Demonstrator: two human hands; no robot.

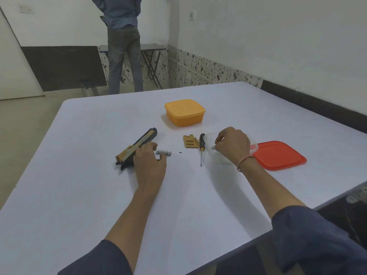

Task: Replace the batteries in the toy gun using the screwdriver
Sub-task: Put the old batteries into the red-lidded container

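- Black-and-gold toy gun (137,144) lies under my left hand (150,163), whose fingers are loosely spread on its grip.
- My right hand (234,145) pinches a small grey piece (213,148) inside the clear tub (206,136).
- A battery (163,152) lies just beside my left fingertips, with a tiny screw (180,152) past it.
- Between the hands are the gold cover (190,141) and the screwdriver (202,144).
- Red lid (280,155) sits right of my right hand, and the orange box (184,113) is beyond.
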